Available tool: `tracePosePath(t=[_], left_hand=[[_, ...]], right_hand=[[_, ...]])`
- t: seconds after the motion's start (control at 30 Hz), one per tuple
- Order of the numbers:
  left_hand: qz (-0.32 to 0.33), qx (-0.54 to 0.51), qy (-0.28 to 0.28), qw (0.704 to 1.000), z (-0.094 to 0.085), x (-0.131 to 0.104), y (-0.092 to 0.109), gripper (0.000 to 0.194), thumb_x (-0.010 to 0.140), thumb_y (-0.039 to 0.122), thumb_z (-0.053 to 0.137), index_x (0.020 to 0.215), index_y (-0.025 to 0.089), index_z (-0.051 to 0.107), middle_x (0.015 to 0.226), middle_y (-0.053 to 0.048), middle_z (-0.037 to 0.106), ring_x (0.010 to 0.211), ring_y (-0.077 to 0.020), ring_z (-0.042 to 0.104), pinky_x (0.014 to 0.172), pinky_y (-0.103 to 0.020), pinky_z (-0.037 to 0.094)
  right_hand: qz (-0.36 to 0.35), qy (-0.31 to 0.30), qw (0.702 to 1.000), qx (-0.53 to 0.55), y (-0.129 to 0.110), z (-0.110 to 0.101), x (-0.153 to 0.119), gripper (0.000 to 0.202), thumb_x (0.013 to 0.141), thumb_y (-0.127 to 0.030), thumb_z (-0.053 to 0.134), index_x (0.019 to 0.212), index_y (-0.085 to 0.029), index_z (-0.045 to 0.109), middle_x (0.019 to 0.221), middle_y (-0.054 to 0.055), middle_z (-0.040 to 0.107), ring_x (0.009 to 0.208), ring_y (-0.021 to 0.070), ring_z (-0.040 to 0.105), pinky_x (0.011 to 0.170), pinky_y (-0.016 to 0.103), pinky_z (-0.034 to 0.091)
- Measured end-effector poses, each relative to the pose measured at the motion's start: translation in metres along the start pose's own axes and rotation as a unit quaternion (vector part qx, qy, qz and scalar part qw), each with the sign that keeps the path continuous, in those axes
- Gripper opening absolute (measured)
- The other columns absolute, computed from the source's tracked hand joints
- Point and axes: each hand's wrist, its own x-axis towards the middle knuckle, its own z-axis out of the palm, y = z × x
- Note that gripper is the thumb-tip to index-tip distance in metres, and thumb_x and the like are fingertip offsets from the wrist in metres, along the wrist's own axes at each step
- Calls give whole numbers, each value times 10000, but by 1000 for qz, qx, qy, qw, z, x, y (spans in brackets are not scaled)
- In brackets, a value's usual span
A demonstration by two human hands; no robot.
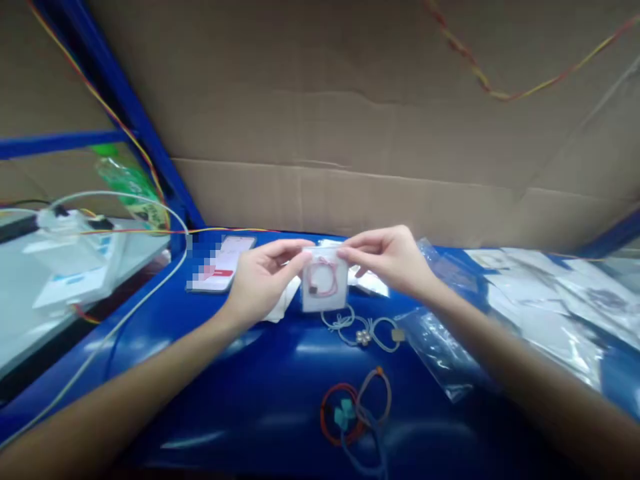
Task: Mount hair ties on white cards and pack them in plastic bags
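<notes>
Between my hands a small clear plastic bag hangs upright, with a pink hair tie inside against a white backing. My left hand pinches its upper left corner between thumb and fingers. At the upper right corner, my right hand pinches the bag in the same way. Just below and to the right, several pale hair ties lie on the blue table, one with a flower-like ornament and one with a square tan piece. Nearer to me lie an orange hair tie with a teal ornament and other looped ties.
A phone lies left of my left hand. Clear plastic bags and a spread of packets cover the right side. At left stand a green bottle and white boxes with a cable. Cardboard walls the back.
</notes>
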Motion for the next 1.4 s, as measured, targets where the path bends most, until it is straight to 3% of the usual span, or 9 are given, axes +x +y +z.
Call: tracePosePath(t=[0.2, 0.33, 0.43, 0.57, 0.67, 0.83, 1.07, 1.4], left_hand=[[-21, -41, -21, 999, -1, 2, -2, 250, 815, 387, 798, 953, 178, 794, 938, -67, 784, 832, -216, 708, 721, -299, 586], [-2, -1, -13, 1000, -5, 5, -7, 206, 810, 378, 799, 881, 184, 808, 1007, -77, 759, 976, -234, 686, 865, -323, 553], [-24, -40, -21, 999, -4, 4, -9, 227, 810, 385, 801, 905, 179, 786, 999, -72, 775, 957, -225, 699, 873, -325, 549], [-77, -85, -37, 993, -1, 2, -6, 290, 808, 415, 802, 938, 174, 705, 810, -37, 777, 765, -202, 721, 738, -305, 566], [-84, -86, -37, 992, 1, 1, -4, 304, 806, 430, 800, 910, 179, 664, 765, -34, 775, 710, -206, 728, 703, -311, 575], [-79, -91, -47, 992, 1, 1, -4, 297, 814, 424, 796, 910, 186, 646, 780, -38, 783, 706, -206, 737, 696, -311, 577], [-82, -85, -44, 992, 3, 0, -2, 295, 811, 417, 797, 920, 196, 633, 746, -17, 775, 668, -196, 732, 643, -281, 558], [-94, -130, -82, 984, 4, 0, -8, 266, 871, 410, 735, 945, 230, 553, 655, 30, 714, 590, -162, 680, 589, -258, 527]], right_hand=[[-14, -11, 1000, 0, 0, -2, 1, 284, 794, -404, 810, 896, -138, 817, 752, 70, 781, 615, 183, 698, 529, 273, 569], [-64, 11, 994, -86, -2, -4, 1, 262, 820, -404, 788, 859, -146, 811, 811, 79, 778, 693, 185, 683, 568, 264, 515], [-33, -1, 998, -52, -1, -2, 1, 304, 828, -440, 778, 853, -137, 768, 806, 83, 772, 693, 188, 688, 596, 276, 527], [23, -46, 997, 57, 4, 5, 1, 294, 883, -443, 727, 910, -154, 679, 692, 31, 734, 668, 175, 702, 648, 289, 566], [36, -46, 994, 93, 6, 10, 1, 293, 892, -428, 716, 1005, -158, 696, 765, 27, 749, 693, 165, 708, 648, 281, 579], [39, -48, 993, 102, 4, 12, 1, 351, 760, -415, 836, 977, -144, 784, 904, 63, 799, 802, 207, 744, 715, 319, 612], [81, -14, 994, 77, 1, 7, 2, 316, 713, -384, 876, 890, -130, 817, 815, 82, 806, 740, 215, 752, 651, 294, 597], [131, -37, 981, 136, 2, 5, 4, 326, 685, -408, 898, 825, -130, 800, 738, 59, 783, 657, 176, 730, 625, 288, 613]])
